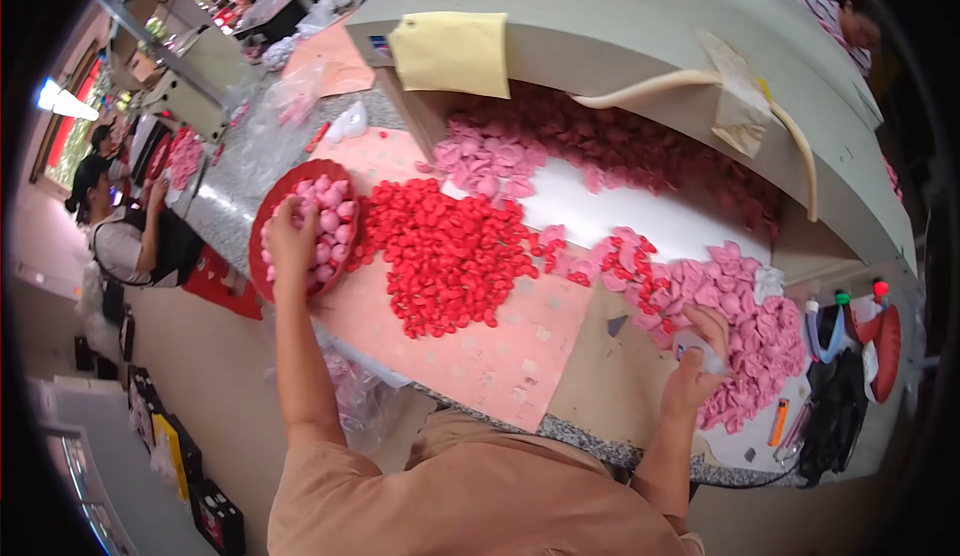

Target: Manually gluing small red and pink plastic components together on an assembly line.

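My left hand reaches into a red round basket of pink rounded pieces. Its fingers are curled down among them, and what they pinch is hidden. At the right, my right hand is closed round a small translucent bottle with a label. Below and beside that hand spreads a heap of pink shell-like pieces. Between my hands lies a large pile of small glossy red pieces. Some red pieces are mixed into the near part of the pink heap.
A grey-green overhead shelf arches over more pink pieces. A yellow paper hangs from its edge. On the right are an orange cutter, black cloth and capped bottles. Another person works at the left.
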